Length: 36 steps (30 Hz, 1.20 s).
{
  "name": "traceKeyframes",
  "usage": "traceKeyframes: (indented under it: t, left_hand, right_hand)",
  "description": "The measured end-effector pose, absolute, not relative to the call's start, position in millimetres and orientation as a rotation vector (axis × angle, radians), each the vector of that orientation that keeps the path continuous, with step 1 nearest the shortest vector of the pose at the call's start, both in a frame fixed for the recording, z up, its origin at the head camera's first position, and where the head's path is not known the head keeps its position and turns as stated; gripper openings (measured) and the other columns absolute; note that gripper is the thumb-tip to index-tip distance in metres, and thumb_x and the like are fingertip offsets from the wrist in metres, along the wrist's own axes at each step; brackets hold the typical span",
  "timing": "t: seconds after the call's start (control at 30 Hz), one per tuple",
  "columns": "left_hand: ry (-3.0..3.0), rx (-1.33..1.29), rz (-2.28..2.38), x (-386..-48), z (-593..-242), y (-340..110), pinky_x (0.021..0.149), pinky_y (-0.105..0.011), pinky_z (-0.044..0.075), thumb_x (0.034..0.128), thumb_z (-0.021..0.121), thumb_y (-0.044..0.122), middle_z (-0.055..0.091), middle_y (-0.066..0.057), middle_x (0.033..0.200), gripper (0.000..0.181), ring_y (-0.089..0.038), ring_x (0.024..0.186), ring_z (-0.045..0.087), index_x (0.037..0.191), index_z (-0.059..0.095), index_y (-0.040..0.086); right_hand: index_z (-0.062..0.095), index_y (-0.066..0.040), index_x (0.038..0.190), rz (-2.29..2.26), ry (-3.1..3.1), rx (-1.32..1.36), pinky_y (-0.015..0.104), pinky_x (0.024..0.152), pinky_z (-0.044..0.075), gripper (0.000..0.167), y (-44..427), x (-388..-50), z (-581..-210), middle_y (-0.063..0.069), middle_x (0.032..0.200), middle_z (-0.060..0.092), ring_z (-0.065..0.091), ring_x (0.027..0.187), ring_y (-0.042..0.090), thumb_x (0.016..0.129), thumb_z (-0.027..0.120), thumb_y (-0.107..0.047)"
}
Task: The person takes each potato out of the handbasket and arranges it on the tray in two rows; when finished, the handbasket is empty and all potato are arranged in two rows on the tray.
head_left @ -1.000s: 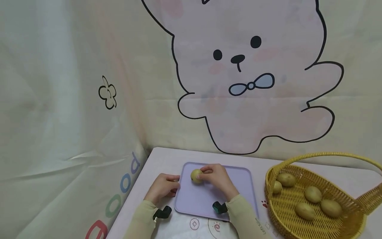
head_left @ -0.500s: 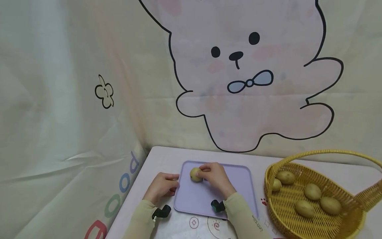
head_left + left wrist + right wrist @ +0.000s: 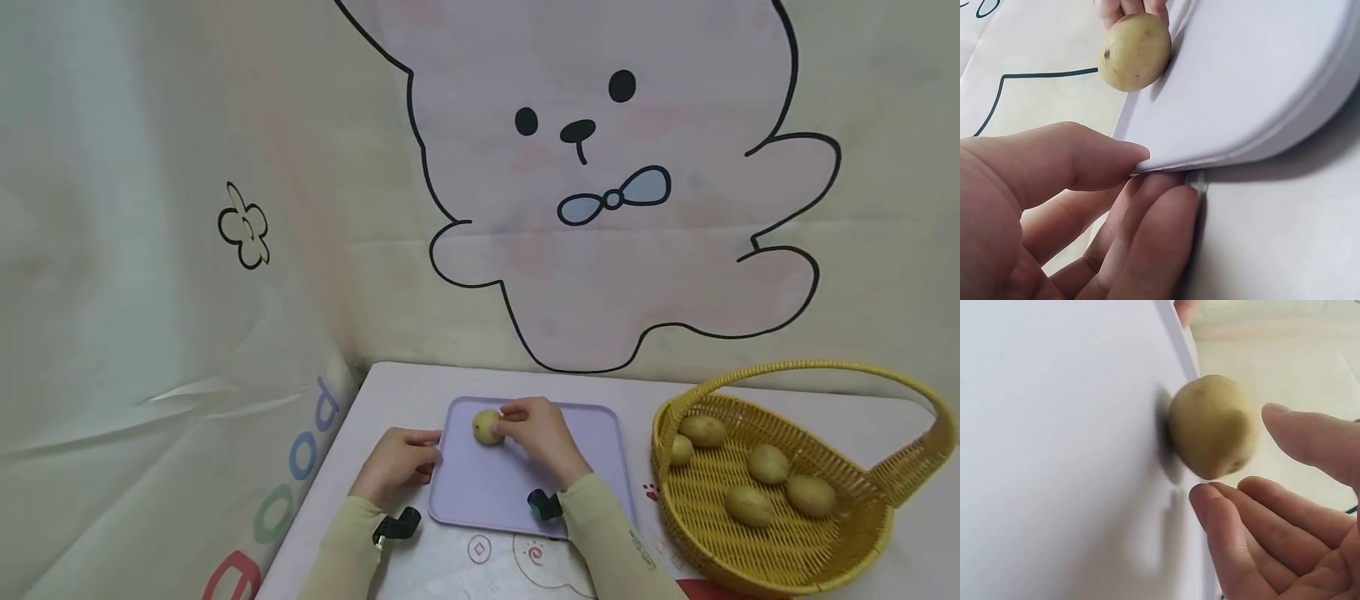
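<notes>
A round yellowish potato (image 3: 487,427) (image 3: 1135,52) (image 3: 1213,427) sits at the upper left of the lilac tray (image 3: 517,492). My right hand (image 3: 542,437) (image 3: 1297,506) is beside it on the right. In the right wrist view the thumb stands a little apart from the potato and the fingertips lie close below it, with the hand open. At the tray's left edge my left hand (image 3: 397,461) (image 3: 1085,200) pinches the rim, thumb on top and fingers underneath, as the left wrist view shows.
On the right of the white table (image 3: 408,385), a yellow wicker basket (image 3: 787,554) with a tall arched handle holds several potatoes (image 3: 750,506). Behind the table hangs a cloth (image 3: 690,275) with a cartoon animal; another covers the left side. Something red lies at the front edge.
The head view has shifted, so the scene sits slightly higher and further left. Both hands stay in nearly the same places at the tray and potato.
</notes>
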<state>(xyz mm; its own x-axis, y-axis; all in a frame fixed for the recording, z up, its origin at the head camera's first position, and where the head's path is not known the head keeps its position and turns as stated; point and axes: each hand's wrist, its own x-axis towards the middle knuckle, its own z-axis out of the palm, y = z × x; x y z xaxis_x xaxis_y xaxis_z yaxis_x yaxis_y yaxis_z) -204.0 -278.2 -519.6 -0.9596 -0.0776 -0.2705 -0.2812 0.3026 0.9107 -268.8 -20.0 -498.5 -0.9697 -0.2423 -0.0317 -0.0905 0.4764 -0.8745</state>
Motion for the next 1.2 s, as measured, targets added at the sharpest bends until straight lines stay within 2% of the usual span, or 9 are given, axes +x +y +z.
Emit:
traceKeyframes:
  t: [0.13, 0.33, 0.53, 0.7, 0.8, 1.0, 1.1, 1.2]
  left_hand:
    - [2.392, -0.356, 1.707, -205, -519, -277, 0.065, -0.028, 0.062, 0.0869, 0.078, 0.009, 0.072, -0.002, 0.081, 0.046, -0.014, 0.071, 0.068, 0.132, 0.078, 0.007]
    - [2.404, -0.389, 1.693, -207, -515, -280, 0.064, -0.029, 0.061, 0.0874, 0.08, 0.009, 0.073, -0.003, 0.081, 0.048, -0.015, 0.067, 0.067, 0.136, 0.076, 0.006]
    - [2.405, -0.399, 1.655, -208, -516, -282, 0.066, -0.029, 0.061, 0.0897, 0.08, 0.01, 0.073, -0.003, 0.084, 0.051, -0.015, 0.069, 0.067, 0.14, 0.072, 0.004]
    - [2.381, -0.39, 1.648, -207, -517, -279, 0.066, -0.027, 0.061, 0.0896, 0.081, 0.011, 0.074, -0.003, 0.085, 0.053, -0.014, 0.069, 0.067, 0.141, 0.071, 0.003]
    - [2.386, -0.393, 1.642, -206, -517, -281, 0.066, -0.027, 0.062, 0.0895, 0.081, 0.01, 0.074, -0.003, 0.087, 0.054, -0.014, 0.07, 0.067, 0.142, 0.071, 0.004]
    - [2.395, -0.373, 1.635, -207, -517, -278, 0.066, -0.026, 0.062, 0.0889, 0.08, 0.008, 0.074, -0.004, 0.091, 0.055, -0.014, 0.072, 0.066, 0.143, 0.069, 0.002]
    - [2.385, -0.385, 1.647, -206, -516, -280, 0.066, -0.027, 0.062, 0.0884, 0.08, 0.008, 0.074, -0.003, 0.091, 0.055, -0.014, 0.071, 0.066, 0.142, 0.07, 0.002]
    - [2.369, -0.39, 1.663, -206, -517, -280, 0.065, -0.027, 0.062, 0.0887, 0.081, 0.009, 0.074, -0.003, 0.089, 0.054, -0.014, 0.071, 0.067, 0.141, 0.07, 0.002]
  right_hand:
    - [0.079, -0.001, 0.122, -1.512, 2.587, -0.295, 0.045, 0.095, 0.063, 0.04, -5, -254, -485, 0.011, 0.112, 0.083, 0.079, 0.107, 0.026, 0.088, 0.088, -0.021]
    - [0.079, -0.003, 0.123, -1.384, 2.651, -0.422, 0.041, 0.091, 0.065, 0.04, 28, -210, -456, 0.013, 0.118, 0.081, 0.079, 0.103, 0.023, 0.09, 0.088, -0.023]
    - [0.079, -0.008, 0.123, -1.261, 2.696, -0.571, 0.033, 0.088, 0.064, 0.038, 92, -160, -431, 0.01, 0.118, 0.081, 0.078, 0.101, 0.025, 0.09, 0.086, -0.026]
    - [0.079, -0.012, 0.124, -1.192, 2.767, -0.553, 0.029, 0.086, 0.064, 0.039, 152, -129, -416, 0.003, 0.118, 0.081, 0.078, 0.1, 0.017, 0.091, 0.087, -0.031]
    - [0.079, -0.014, 0.124, -1.107, 2.833, -0.505, 0.03, 0.086, 0.064, 0.04, 180, -124, -406, -0.001, 0.118, 0.081, 0.077, 0.101, 0.014, 0.091, 0.087, -0.034]
    - [0.079, -0.013, 0.125, -0.991, 2.928, -0.378, 0.027, 0.083, 0.063, 0.042, 228, -138, -391, 0.003, 0.118, 0.081, 0.077, 0.1, 0.015, 0.092, 0.086, -0.037]
    - [0.078, -0.013, 0.125, -0.952, 2.97, -0.367, 0.033, 0.084, 0.064, 0.04, 243, -155, -391, 0.003, 0.119, 0.08, 0.077, 0.102, 0.017, 0.093, 0.085, -0.036]
    - [0.077, -0.01, 0.128, -0.914, 3.008, -0.38, 0.045, 0.09, 0.064, 0.039, 253, -173, -394, 0.008, 0.12, 0.08, 0.077, 0.106, 0.023, 0.096, 0.083, -0.032]
